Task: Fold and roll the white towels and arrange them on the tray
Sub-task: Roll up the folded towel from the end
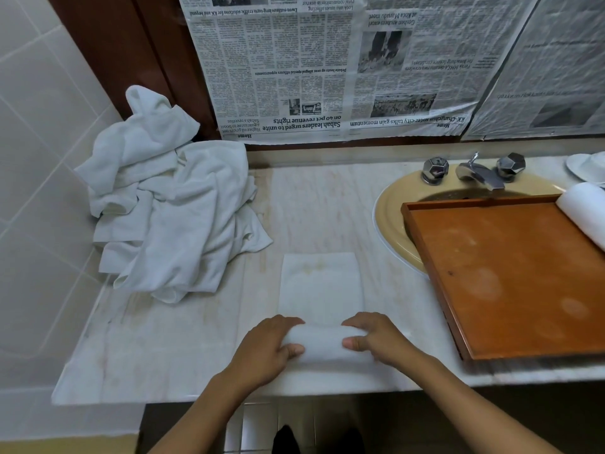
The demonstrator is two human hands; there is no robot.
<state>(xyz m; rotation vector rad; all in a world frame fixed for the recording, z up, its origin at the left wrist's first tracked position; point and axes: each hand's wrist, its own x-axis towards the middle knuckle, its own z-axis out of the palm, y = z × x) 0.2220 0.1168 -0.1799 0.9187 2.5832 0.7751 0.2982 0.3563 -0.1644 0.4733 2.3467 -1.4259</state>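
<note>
A folded white towel (320, 286) lies flat on the marble counter, its near end rolled into a cylinder. My left hand (266, 348) grips the roll's left end, thumb in front and fingers curled over the top. My right hand (376, 339) grips the right end the same way. A wooden tray (510, 276) sits to the right, partly over the sink. One rolled white towel (584, 211) lies at the tray's far right edge. A heap of unfolded white towels (170, 204) is piled in the back left corner.
A yellow sink (393, 214) with a chrome faucet (479, 173) and two knobs lies behind the tray. Newspaper (327, 67) covers the wall behind. A white dish (586, 167) sits at far right. The counter's front edge (229, 396) runs just below my wrists.
</note>
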